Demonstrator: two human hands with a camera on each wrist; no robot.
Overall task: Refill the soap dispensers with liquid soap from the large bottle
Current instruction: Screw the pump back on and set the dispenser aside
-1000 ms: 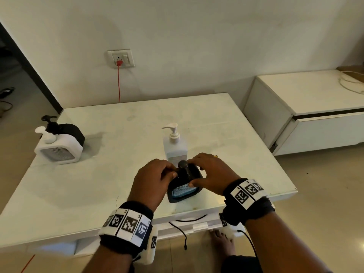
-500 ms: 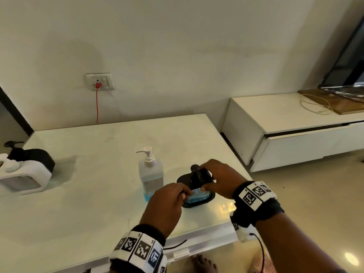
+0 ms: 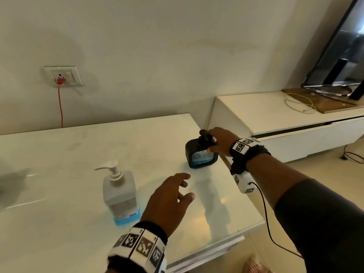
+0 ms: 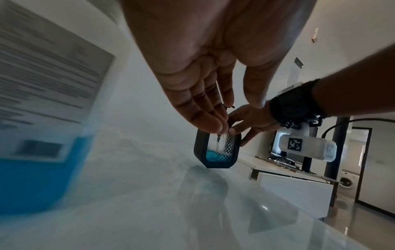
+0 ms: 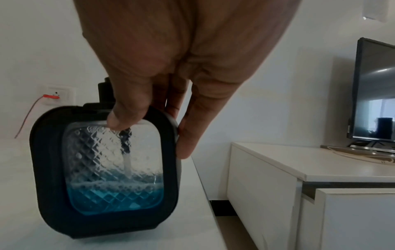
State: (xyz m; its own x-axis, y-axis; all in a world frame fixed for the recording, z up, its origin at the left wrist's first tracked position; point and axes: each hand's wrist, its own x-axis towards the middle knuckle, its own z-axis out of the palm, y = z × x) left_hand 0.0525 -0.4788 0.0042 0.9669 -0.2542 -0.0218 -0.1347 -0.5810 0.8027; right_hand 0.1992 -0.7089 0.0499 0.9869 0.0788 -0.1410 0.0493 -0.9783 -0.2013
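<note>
Evidently parking it aside, the right hand [image 3: 221, 141] grips the black, diamond-textured, part-filled dispenser [image 3: 201, 154] at the white table's [image 3: 78, 154] right edge; the left hand [image 3: 169, 200] hovers relaxed, empty.

The dispenser [image 3: 201, 154] is standing on the counter [image 3: 78, 154] near its right edge. The large bottle [image 3: 120, 194] is standing on the counter to the left of and nearer than the dispenser, well apart from it. A cabinet [image 3: 285, 123] is standing right of the counter, carrying a television [image 3: 338, 56].
</note>
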